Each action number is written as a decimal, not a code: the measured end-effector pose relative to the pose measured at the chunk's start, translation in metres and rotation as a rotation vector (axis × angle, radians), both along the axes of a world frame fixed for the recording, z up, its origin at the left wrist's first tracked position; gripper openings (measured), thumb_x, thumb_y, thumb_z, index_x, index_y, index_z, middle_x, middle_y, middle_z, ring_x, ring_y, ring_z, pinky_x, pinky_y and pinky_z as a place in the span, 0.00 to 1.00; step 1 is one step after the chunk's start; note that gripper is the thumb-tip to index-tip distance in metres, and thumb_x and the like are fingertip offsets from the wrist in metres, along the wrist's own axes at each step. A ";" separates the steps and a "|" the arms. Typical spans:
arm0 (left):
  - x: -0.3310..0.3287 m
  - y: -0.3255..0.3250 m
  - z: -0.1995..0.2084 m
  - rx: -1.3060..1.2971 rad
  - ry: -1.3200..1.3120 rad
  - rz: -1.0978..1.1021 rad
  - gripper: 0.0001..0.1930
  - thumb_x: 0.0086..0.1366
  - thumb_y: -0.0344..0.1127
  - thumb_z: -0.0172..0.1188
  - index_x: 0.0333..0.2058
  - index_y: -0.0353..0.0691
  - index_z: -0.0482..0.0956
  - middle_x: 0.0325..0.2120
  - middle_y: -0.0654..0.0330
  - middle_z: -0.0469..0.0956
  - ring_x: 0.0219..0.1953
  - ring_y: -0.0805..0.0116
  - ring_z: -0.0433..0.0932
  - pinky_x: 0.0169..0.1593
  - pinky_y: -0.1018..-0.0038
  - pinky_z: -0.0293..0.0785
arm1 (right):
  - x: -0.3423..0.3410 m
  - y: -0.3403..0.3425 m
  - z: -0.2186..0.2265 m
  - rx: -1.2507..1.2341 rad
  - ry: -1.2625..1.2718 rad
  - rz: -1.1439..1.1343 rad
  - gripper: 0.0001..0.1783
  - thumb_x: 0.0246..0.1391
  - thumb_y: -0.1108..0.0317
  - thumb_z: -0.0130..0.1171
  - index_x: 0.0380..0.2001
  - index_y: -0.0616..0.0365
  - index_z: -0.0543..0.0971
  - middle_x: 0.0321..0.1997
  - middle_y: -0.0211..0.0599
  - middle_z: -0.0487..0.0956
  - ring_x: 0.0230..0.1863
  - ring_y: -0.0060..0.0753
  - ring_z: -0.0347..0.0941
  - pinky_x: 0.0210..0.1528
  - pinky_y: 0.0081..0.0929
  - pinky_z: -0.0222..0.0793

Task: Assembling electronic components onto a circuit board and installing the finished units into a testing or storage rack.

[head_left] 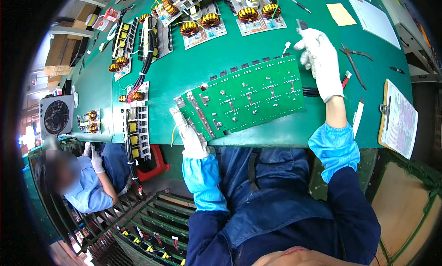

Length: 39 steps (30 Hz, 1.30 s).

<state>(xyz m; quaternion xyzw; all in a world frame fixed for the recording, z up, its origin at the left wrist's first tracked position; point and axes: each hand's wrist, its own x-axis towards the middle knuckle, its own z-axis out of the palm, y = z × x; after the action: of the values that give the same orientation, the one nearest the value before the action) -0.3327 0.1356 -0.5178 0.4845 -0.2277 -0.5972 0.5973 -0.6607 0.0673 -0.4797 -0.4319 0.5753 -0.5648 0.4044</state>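
A green circuit board (253,98) is held tilted over the green bench, its soldered side facing up and dark parts showing along the far edge. My left hand (189,136), in a white glove, is closed on the board's left end. Above the board's right end, my right hand (320,61), also gloved, is closed around a small tool (302,25). Only the tool's grey flat tip sticks out beyond the fingers, so its kind is hidden. A small white connector (287,46) shows at the board's far right edge, and black cables (311,92) come out on its right.
Boards with copper coils (210,21) stand at the back and left, with a cable bundle (146,65) across some. Pliers (354,63), a white-handled knife (357,116) and a clipboard (399,118) lie right. A co-worker (90,178) sits left near a fan (57,116).
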 end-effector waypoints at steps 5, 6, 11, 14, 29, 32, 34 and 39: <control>0.001 0.000 0.002 0.008 -0.017 -0.013 0.43 0.69 0.73 0.45 0.70 0.46 0.62 0.66 0.54 0.68 0.63 0.55 0.70 0.66 0.56 0.68 | 0.010 0.002 -0.005 0.057 -0.128 0.089 0.16 0.61 0.58 0.63 0.47 0.55 0.81 0.34 0.22 0.79 0.26 0.13 0.67 0.28 0.16 0.62; -0.001 -0.001 0.002 -0.008 -0.028 -0.002 0.43 0.69 0.73 0.45 0.70 0.47 0.62 0.65 0.54 0.68 0.64 0.55 0.70 0.66 0.56 0.68 | 0.009 0.003 -0.005 0.061 -0.127 0.090 0.16 0.61 0.58 0.63 0.47 0.55 0.81 0.34 0.22 0.79 0.26 0.13 0.67 0.28 0.16 0.62; 0.003 0.000 0.003 0.009 -0.015 -0.016 0.42 0.69 0.73 0.46 0.70 0.47 0.63 0.65 0.54 0.69 0.63 0.55 0.70 0.65 0.56 0.68 | 0.012 -0.001 -0.011 0.022 -0.120 0.132 0.17 0.59 0.59 0.65 0.49 0.54 0.81 0.33 0.19 0.78 0.30 0.12 0.69 0.32 0.16 0.63; 0.002 -0.002 0.001 0.021 -0.022 -0.024 0.42 0.69 0.72 0.46 0.70 0.47 0.63 0.65 0.54 0.69 0.63 0.55 0.70 0.66 0.56 0.69 | 0.008 0.006 -0.004 0.099 -0.076 0.170 0.17 0.60 0.59 0.65 0.48 0.53 0.81 0.35 0.18 0.78 0.32 0.12 0.69 0.33 0.16 0.63; -0.009 0.002 0.015 0.003 -0.029 0.014 0.37 0.72 0.68 0.43 0.66 0.45 0.67 0.59 0.55 0.75 0.57 0.58 0.77 0.58 0.58 0.77 | 0.011 0.000 -0.013 0.044 -0.089 0.122 0.16 0.59 0.60 0.65 0.48 0.54 0.82 0.35 0.20 0.81 0.28 0.10 0.67 0.26 0.13 0.59; -0.006 0.001 0.015 0.005 -0.028 0.021 0.36 0.74 0.66 0.41 0.64 0.41 0.70 0.55 0.54 0.79 0.53 0.59 0.80 0.56 0.61 0.80 | 0.008 -0.002 -0.015 0.033 -0.036 0.112 0.16 0.59 0.60 0.65 0.48 0.54 0.82 0.36 0.21 0.81 0.28 0.10 0.67 0.26 0.13 0.59; -0.001 0.000 0.009 -0.009 -0.024 -0.010 0.36 0.74 0.66 0.41 0.64 0.41 0.70 0.54 0.53 0.79 0.52 0.60 0.81 0.55 0.61 0.80 | 0.009 -0.001 -0.014 0.040 -0.068 0.134 0.15 0.60 0.60 0.64 0.47 0.54 0.81 0.36 0.22 0.80 0.31 0.12 0.68 0.30 0.15 0.61; 0.001 0.003 0.009 -0.018 -0.003 -0.048 0.38 0.71 0.70 0.46 0.66 0.46 0.68 0.57 0.55 0.77 0.53 0.60 0.80 0.52 0.60 0.81 | 0.008 -0.001 -0.014 0.026 -0.066 0.159 0.15 0.62 0.59 0.62 0.46 0.55 0.81 0.36 0.23 0.80 0.34 0.14 0.70 0.34 0.17 0.64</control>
<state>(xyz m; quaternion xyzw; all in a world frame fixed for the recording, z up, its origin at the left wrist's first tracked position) -0.3322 0.1389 -0.5090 0.4744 -0.2456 -0.6085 0.5869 -0.6527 0.0661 -0.4940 -0.4523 0.5328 -0.5371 0.4723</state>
